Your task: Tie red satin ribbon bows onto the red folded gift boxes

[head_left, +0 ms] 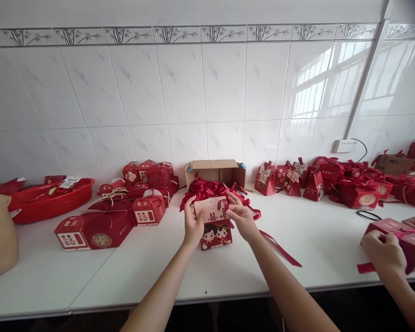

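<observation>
In the middle of the white table stands a small red gift box (216,236) with two cartoon figures on its front and a pale upper flap. My left hand (194,224) grips the box's left side, its thumb on the pale flap. On the right side, my right hand (241,216) is closed at the upper edge, where a short loop of red ribbon (222,205) shows; the fingers seem to pinch it. Right behind lies a heap of red ribbons (207,188) in front of an open cardboard box (215,164).
Red gift boxes (100,228) and a red plastic basin (55,203) stand left. Tied boxes (265,180) line the wall at right. A loose ribbon (280,249) lies right of my hands. Another person's hands (385,253) hold a box at far right; an arm (0,235) shows at far left.
</observation>
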